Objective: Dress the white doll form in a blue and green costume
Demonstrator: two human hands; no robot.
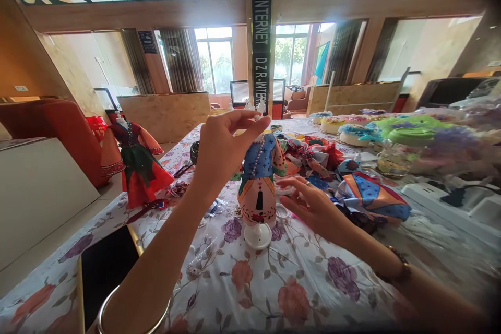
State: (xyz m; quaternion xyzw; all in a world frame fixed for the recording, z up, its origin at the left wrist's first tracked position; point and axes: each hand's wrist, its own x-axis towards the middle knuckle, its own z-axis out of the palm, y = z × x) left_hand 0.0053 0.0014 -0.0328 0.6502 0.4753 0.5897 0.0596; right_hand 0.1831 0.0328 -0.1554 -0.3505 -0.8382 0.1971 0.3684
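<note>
Blue mannequin between left hand and right hand

Two mannequins: a red one by the worktop's left edge, the blue upright mid-worktop. Left thumb and fingers nearly meet at its neck, hold unclear; the right, half-open, empty, is just beside it. One phone, near left corner.

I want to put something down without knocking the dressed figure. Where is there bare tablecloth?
The widest bare patch of tablecloth lies between the loose beads, the white base and the right forearm. Another lies between the phone and the tablecloth's left edge. The right side is crowded with cloth pieces, a power strip and plastic wrap.
</note>
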